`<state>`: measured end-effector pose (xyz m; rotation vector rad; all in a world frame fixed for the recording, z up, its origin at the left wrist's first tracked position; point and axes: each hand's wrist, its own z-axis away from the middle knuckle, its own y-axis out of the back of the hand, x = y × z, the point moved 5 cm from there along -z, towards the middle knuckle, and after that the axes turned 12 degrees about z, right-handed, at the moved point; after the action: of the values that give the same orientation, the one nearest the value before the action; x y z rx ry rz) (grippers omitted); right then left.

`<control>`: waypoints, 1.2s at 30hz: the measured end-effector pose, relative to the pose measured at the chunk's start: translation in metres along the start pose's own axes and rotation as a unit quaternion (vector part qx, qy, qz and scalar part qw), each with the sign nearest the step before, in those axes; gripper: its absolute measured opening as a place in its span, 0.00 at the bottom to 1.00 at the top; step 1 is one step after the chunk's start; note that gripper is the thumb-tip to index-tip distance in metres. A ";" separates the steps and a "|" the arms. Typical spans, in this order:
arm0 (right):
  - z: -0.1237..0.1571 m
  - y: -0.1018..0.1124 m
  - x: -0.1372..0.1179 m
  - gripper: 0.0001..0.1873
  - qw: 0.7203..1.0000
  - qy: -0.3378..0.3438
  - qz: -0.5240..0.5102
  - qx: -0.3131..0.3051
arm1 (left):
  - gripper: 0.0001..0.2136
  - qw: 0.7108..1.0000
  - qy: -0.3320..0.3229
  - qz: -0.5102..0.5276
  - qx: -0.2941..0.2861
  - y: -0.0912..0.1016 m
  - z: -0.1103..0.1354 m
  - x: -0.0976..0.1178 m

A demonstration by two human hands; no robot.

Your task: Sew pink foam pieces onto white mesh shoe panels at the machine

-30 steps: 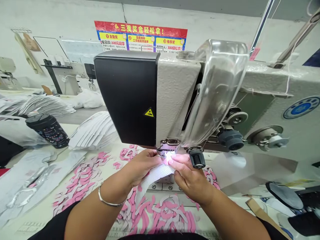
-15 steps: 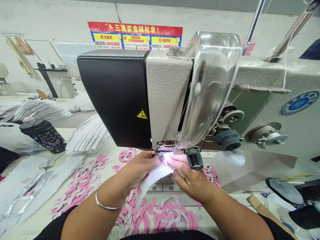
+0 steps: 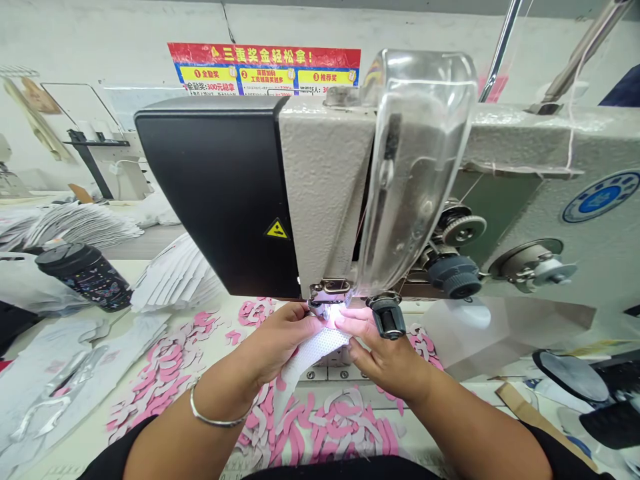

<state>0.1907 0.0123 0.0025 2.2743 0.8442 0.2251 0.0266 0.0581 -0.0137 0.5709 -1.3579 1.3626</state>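
White perforated mesh strip (image 3: pixel 320 352) is reaching presser ft (image 3: pixel 327 293) of sewing machine (image 3: pixel 325 187), little room there, L hand (image 3: pixel 283 337) & R hand (image 3: pixel 385 353) nearly closed, pinching its edges

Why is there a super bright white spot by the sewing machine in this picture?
In the head view, white glare beneath the sewing machine head washes out the fingertips of the right hand; the clear plastic guard shows shiny reflections; the edges look stretched and bent.

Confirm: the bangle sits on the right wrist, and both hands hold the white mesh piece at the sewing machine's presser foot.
Wrong: the head view shows the bangle on the left. Left hand and right hand hold the white mesh piece at the presser foot.
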 end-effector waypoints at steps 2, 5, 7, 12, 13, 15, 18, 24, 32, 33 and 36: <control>0.000 -0.002 0.002 0.09 1.000 -0.009 0.006 -0.022 | 0.05 1.000 -0.005 -0.013 0.007 0.002 0.000 0.000; 0.001 -0.004 0.004 0.10 0.999 -0.015 0.012 -0.046 | 0.05 0.999 -0.005 -0.037 0.016 0.006 -0.002 -0.002; 0.002 -0.004 0.004 0.13 0.999 -0.012 0.013 -0.043 | 0.05 0.999 -0.005 -0.043 0.017 0.008 -0.003 -0.003; 0.003 -0.004 0.005 0.16 0.999 -0.006 -0.012 -0.045 | 0.06 0.999 -0.014 -0.035 0.026 0.010 -0.002 -0.006; 0.003 -0.004 0.005 0.16 0.999 -0.006 -0.016 -0.046 | 0.06 0.999 -0.015 -0.031 0.028 0.010 -0.001 -0.006; 0.003 -0.005 0.005 0.15 0.999 -0.007 -0.019 -0.048 | 0.06 0.999 -0.018 -0.023 0.027 0.009 -0.001 -0.006; 0.004 -0.007 0.007 0.14 0.998 -0.011 -0.017 -0.051 | 0.06 1.000 -0.015 -0.018 0.007 0.011 -0.004 -0.006; 0.006 -0.010 0.008 0.15 0.998 -0.008 -0.028 -0.046 | 0.07 0.997 -0.005 -0.071 -0.034 0.014 -0.005 -0.003; 0.005 -0.008 0.005 0.14 0.999 -0.011 -0.018 -0.031 | 0.14 0.897 -0.192 -0.385 0.100 0.009 0.014 0.020; 0.004 -0.008 0.005 0.14 0.999 -0.012 -0.014 -0.028 | 0.15 0.886 -0.193 -0.407 0.109 0.010 0.015 0.019; 0.004 -0.006 0.002 0.13 1.000 -0.012 -0.001 -0.018 | 0.14 0.846 -0.250 -0.454 0.126 0.012 0.021 0.021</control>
<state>0.1909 0.0149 -0.0050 2.2381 0.8231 0.2113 0.0026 0.0484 0.0050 1.5989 -1.0362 0.5975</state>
